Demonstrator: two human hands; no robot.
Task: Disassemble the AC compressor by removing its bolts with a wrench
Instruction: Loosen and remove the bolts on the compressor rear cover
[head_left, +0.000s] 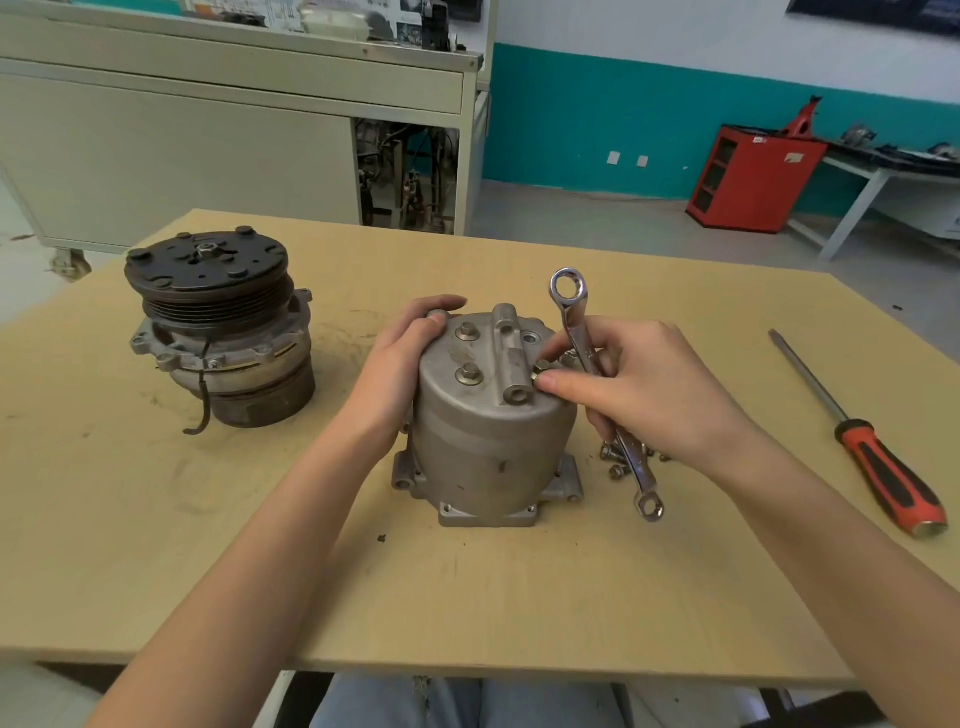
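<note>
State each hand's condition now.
Left hand: grips the grey cast-metal compressor housing.
Right hand: holds the shiny steel ring wrench, pinching a brassy bolt.

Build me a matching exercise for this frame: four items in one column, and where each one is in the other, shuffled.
1. wrench
2. screwdriver
3. pulley half
4. loose bolts

A. lying untouched at the right of the table
B. heaped on the table beside the housing
C. held in the right hand
D. standing at the table's left

Pairs: 1-C, 2-A, 3-D, 4-B.
</note>
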